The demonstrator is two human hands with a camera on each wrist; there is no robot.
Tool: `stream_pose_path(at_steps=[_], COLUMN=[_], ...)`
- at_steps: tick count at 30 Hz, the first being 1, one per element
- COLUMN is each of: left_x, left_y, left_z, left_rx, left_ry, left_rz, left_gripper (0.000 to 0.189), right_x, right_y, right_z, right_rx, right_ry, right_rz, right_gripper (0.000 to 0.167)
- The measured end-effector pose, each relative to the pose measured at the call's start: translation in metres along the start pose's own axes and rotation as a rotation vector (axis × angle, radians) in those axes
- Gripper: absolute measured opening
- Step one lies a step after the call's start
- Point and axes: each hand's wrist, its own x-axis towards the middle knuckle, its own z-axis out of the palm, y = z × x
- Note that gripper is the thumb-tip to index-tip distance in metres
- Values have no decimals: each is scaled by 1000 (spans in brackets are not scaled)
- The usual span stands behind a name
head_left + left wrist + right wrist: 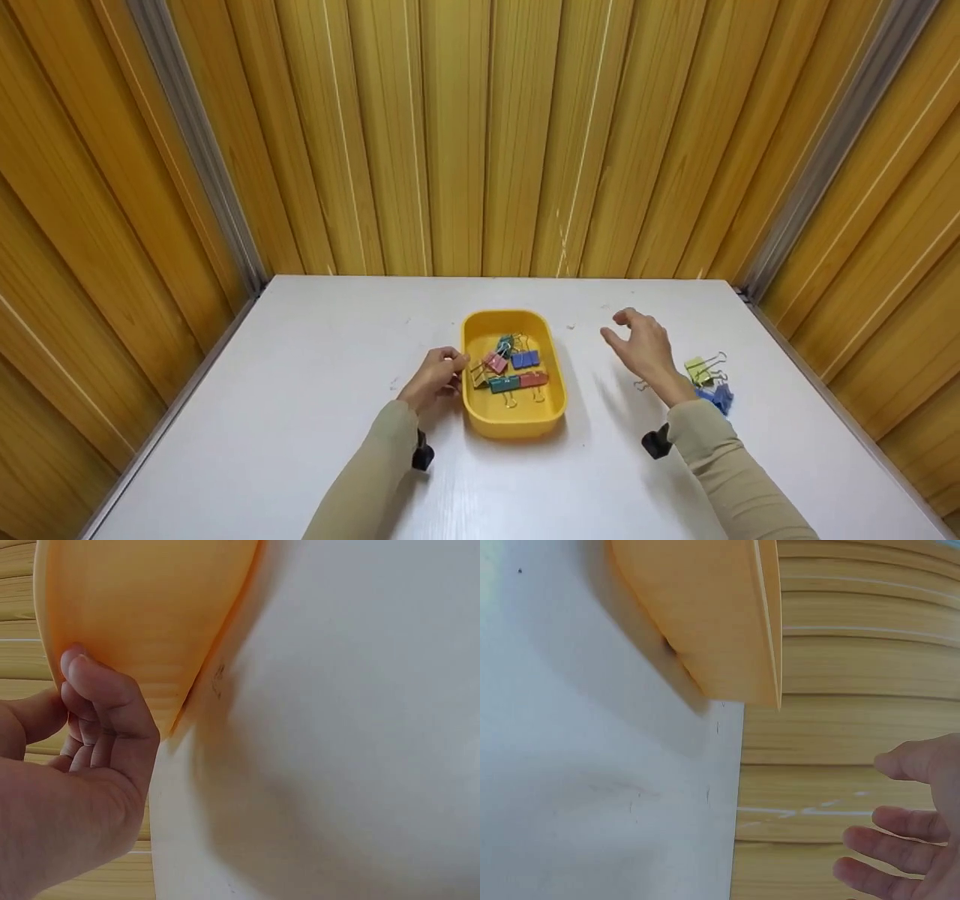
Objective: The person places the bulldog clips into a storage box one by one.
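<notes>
So, left hand point(435, 377) pinched the left rim of the tray point(514, 430) on the table point(285, 397); it looked light, stiff, best held by rim. Clips point(526, 360) inside seemed hard, springy: body grip. Right hand point(646, 349) hung empty, fingers apart, near loose clips point(697, 372).

Head-high, one camera faces forward and down over the flat white tabletop point(300, 420); nearer, the wrist cameras point(656, 441) share the yellow round-cornered plastic tub point(514, 430) from opposite sides.
</notes>
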Motion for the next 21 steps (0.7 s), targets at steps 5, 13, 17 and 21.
stream_pose_path(at_steps=[5,13,17,21], left_x=[-2,-2,0,3], left_y=[-2,-3,-1,1], left_z=[-10,-10,-3,3], left_rx=[-18,-23,-20,-4], left_ry=[15,8,-7,-10], left_rz=[6,20,14,-2], left_gripper=[20,16,16,16], right_x=[5,-1,-11,-19], right_y=[20,67,88,95], right_z=[-18,-49,-60,-61], right_rx=[-51,-131,-147,-127], right_ry=[10,-29,-72,-40], right_rz=[63,192,257,242], right_gripper=[37,50,55,46])
